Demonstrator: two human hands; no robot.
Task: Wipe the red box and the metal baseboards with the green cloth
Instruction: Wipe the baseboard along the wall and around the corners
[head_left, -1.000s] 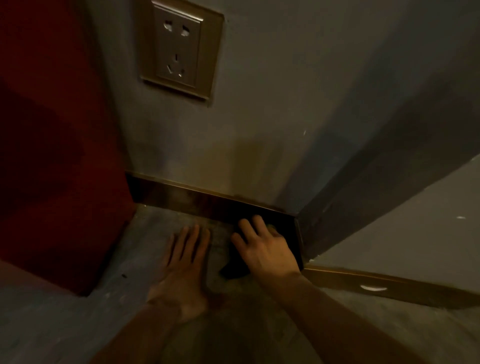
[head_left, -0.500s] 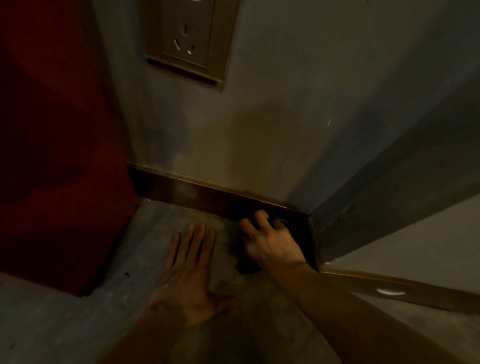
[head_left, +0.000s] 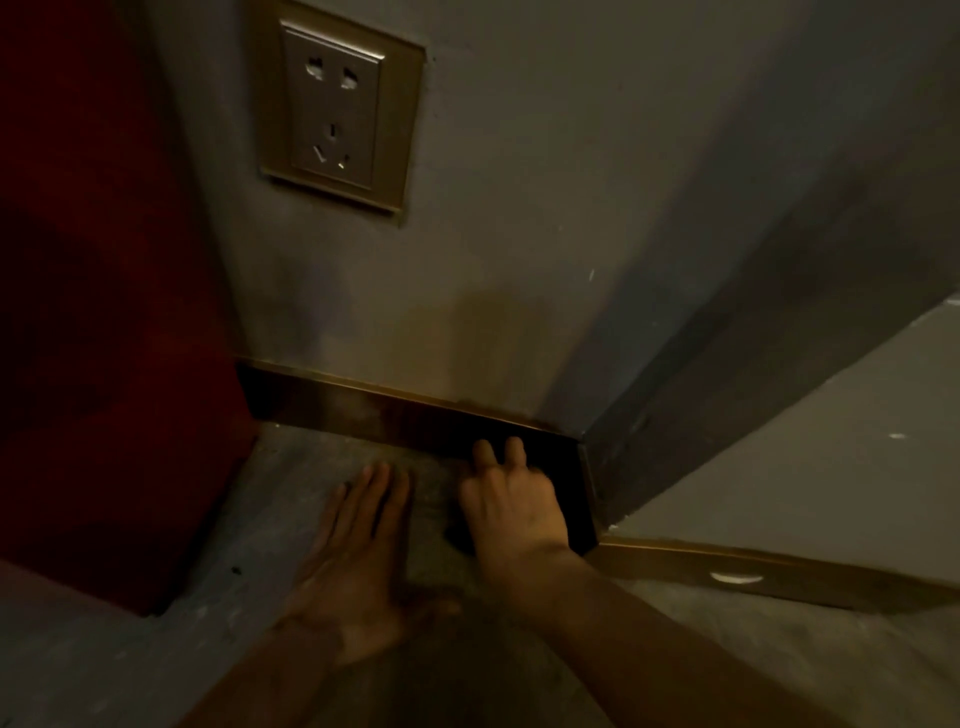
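Observation:
The red box (head_left: 98, 332) fills the left side and stands on the floor. A brass-coloured metal baseboard (head_left: 363, 410) runs along the foot of the grey wall to an outer corner, and a second baseboard (head_left: 810, 574) continues on the right. My right hand (head_left: 511, 501) presses the dark cloth (head_left: 460, 538) against the baseboard beside the corner; the cloth is almost wholly hidden beneath the hand, only a dark edge showing at its lower left. My left hand (head_left: 358, 551) lies flat on the floor, fingers together, holding nothing.
A brass-framed wall socket (head_left: 340, 111) sits on the wall above the baseboard. The grey concrete floor (head_left: 114, 670) spreads beneath my arms. The wall's outer corner (head_left: 587, 436) juts out right of my right hand. The light is dim.
My right hand with the cloth slid along the baseboard next to the corner, fingers reaching higher onto the metal. The left hand stayed flat on the floor. The view shifted up and down.

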